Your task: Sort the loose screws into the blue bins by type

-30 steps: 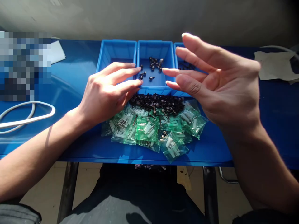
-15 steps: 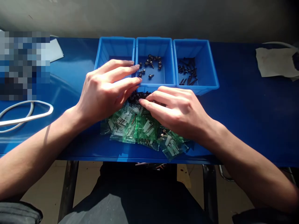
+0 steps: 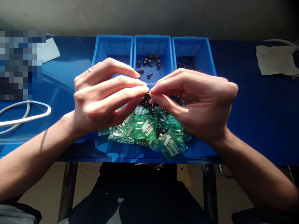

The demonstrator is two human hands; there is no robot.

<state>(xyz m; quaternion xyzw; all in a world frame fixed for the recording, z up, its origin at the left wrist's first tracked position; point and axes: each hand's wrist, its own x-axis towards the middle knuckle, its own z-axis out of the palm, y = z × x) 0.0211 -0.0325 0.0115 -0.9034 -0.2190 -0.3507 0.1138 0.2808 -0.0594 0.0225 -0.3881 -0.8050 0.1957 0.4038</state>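
Observation:
My left hand point(image 3: 107, 96) and my right hand point(image 3: 196, 99) meet at the fingertips above a pile of dark screws point(image 3: 151, 105). The thumb and finger of my right hand are pinched together on something too small to make out. My left fingers are bent towards the thumb at the same spot; what they grip is hidden. Beneath lie several green clear packets point(image 3: 146, 127) with white plastic plugs and screws inside. Just beyond stands the middle blue bin point(image 3: 152, 36), holding several hex-head screws point(image 3: 149, 62).
The left blue bin point(image 3: 114, 36) is partly covered by my left hand. Dark, long screws point(image 3: 187, 60) lie in the right blue bin point(image 3: 190, 38). A white cable point(image 3: 25, 116) loops on the blue table point(image 3: 247, 115) at left; brown paper point(image 3: 275, 60) lies at right.
My right hand has lifted off the screw pile and turned, bringing its pinched fingertips up to my left fingertips. My left hand has shifted slightly, its fingers more bent.

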